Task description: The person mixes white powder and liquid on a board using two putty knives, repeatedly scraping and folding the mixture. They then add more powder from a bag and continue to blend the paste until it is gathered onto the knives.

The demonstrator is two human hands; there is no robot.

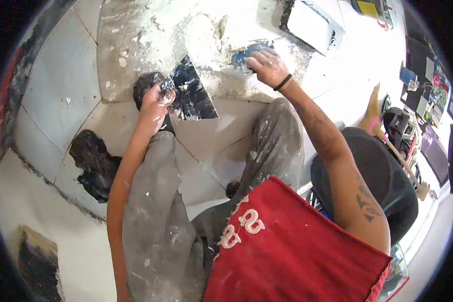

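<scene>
My left hand (158,102), closed and smeared with white paste, grips a dark flat trowel (194,93) by its near side. The trowel's wide blade is streaked with white and tilts beside a paste-covered board (121,65). My right hand (268,67) is curled over a blue scraper (244,54) at the board's right part. Most of the scraper is hidden under my fingers. Thick white paste (186,30) lies across the board around both hands.
A white container (309,25) rests at the board's upper right. To my right are a black chair (372,176) and a broom (372,108). Dark cloth-like clumps (95,163) lie on the tiled floor (60,100) at left.
</scene>
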